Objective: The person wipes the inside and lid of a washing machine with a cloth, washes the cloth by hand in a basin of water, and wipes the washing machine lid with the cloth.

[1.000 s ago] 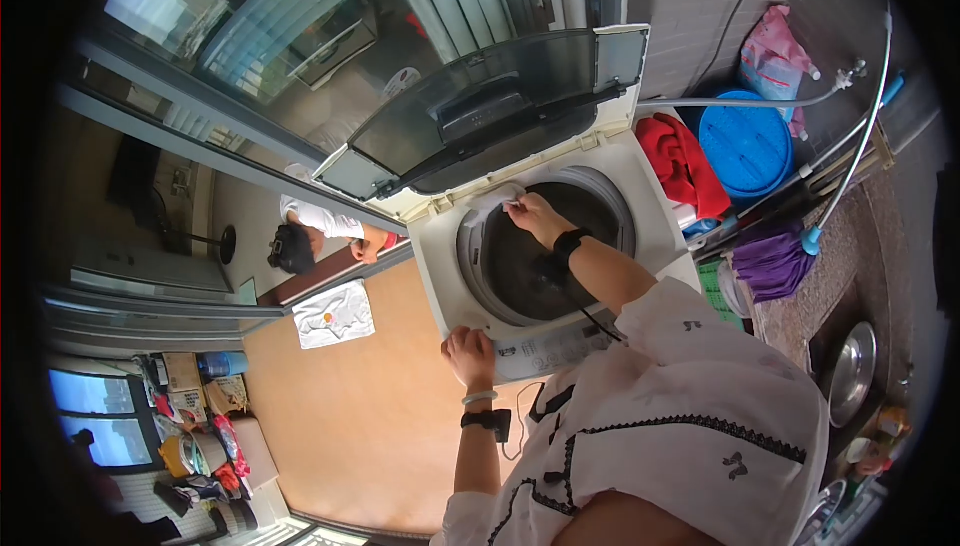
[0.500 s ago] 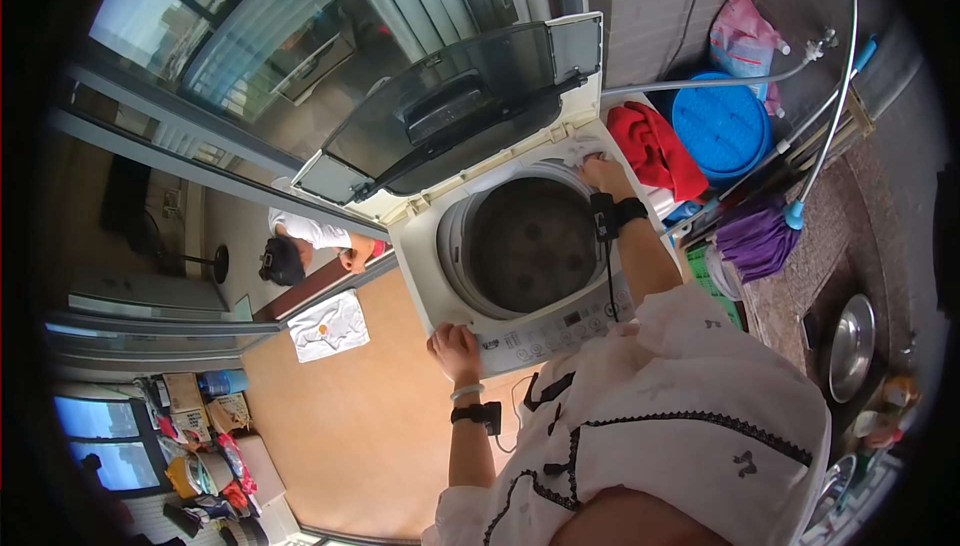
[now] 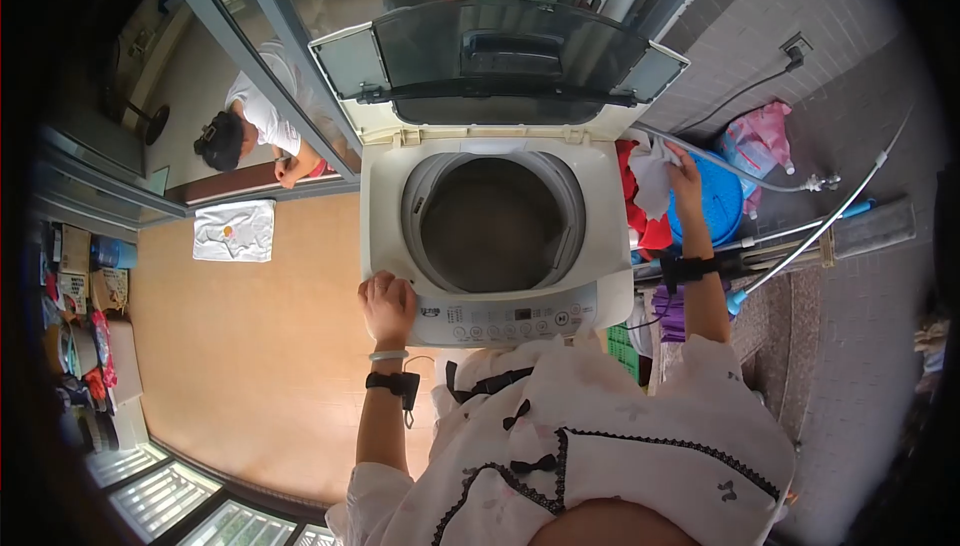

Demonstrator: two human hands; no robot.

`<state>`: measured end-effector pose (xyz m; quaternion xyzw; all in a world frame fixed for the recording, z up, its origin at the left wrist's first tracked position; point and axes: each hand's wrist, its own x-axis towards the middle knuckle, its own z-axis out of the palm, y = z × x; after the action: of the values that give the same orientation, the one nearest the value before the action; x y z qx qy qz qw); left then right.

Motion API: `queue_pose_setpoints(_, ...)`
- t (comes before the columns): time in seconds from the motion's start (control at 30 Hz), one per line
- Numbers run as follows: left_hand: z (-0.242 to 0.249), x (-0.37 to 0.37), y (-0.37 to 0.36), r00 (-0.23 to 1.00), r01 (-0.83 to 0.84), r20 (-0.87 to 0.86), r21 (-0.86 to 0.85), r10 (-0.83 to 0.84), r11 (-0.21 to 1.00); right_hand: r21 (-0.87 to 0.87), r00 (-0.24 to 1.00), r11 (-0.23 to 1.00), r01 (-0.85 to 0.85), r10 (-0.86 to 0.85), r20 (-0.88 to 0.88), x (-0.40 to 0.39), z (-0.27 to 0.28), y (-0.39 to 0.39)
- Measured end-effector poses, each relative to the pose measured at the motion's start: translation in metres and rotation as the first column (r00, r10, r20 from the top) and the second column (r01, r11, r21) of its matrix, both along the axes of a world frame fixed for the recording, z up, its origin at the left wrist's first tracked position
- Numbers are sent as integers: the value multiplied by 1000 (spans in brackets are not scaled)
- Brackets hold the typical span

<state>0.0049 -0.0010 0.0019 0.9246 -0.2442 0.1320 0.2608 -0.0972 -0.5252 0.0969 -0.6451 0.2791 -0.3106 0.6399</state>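
A top-loading washing machine (image 3: 383, 216) stands before me with its dark lid (image 3: 510, 46) raised. Its round drum (image 3: 490, 226) is open at the top, and the inside is dim. My left hand (image 3: 388, 304) grips the front left corner of the machine, beside the control panel (image 3: 500, 318). To the right of the machine, my right hand (image 3: 684, 178) pinches a white cloth (image 3: 653, 184). That cloth hangs in front of a red cloth (image 3: 640, 216) and a blue round lid (image 3: 722, 196).
A person (image 3: 265, 111) bends down at the sliding door on the left. A white mat (image 3: 235, 231) lies on the tan floor. Hoses (image 3: 800, 256) and a pink bag (image 3: 757, 141) are on the right. Several boxes and bags (image 3: 95, 296) line the far left.
My right hand has moved from the rear right of the machine's top out to the right, with the white cloth in it. My left hand stays at the corner. The view has turned.
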Motion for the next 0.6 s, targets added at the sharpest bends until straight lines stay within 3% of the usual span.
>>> queue_pose_setpoints(0.03, 2, 0, 0, 1000, 2, 1, 7, -2, 1000, -325, 984, 932, -159, 124, -128, 12, -10, -1)
queue_pose_setpoints(0.07, 2, 0, 0, 1000, -4, -6, 15, 4, 1000, -585, 939, 741, -330, 195, -282, 23, -21, -2)
queue_pose_setpoints(0.1, 2, 0, 1, 1000, -2, 5, 32, 2, 999, -575, 937, 746, -336, 200, -287, 36, -37, -4)
queue_pose_setpoints(0.17, 2, 1, 0, 1000, 8, 6, 58, -9, 998, -662, 771, 398, -636, 276, -574, 58, -64, -7)
queue_pose_setpoints(0.3, 0, 0, -1, 1000, 12, 6, 39, -13, 999, -686, 795, 406, -603, 241, -556, 51, -88, 12)
queue_pose_setpoints(0.4, -2, -2, 0, 1000, 15, -9, 16, -15, 1000, -647, 662, 140, -750, 183, -727, 17, -83, 31)
queue_pose_setpoints(0.57, -1, -3, 0, 1000, -5, 20, -1, 5, 1000, -610, 616, 90, -787, 157, -772, -58, -73, 82)
queue_pose_setpoints(0.6, -2, -2, 0, 999, -7, 32, 1, 7, 1000, -546, 556, 107, -831, 141, -819, -70, -68, 94)
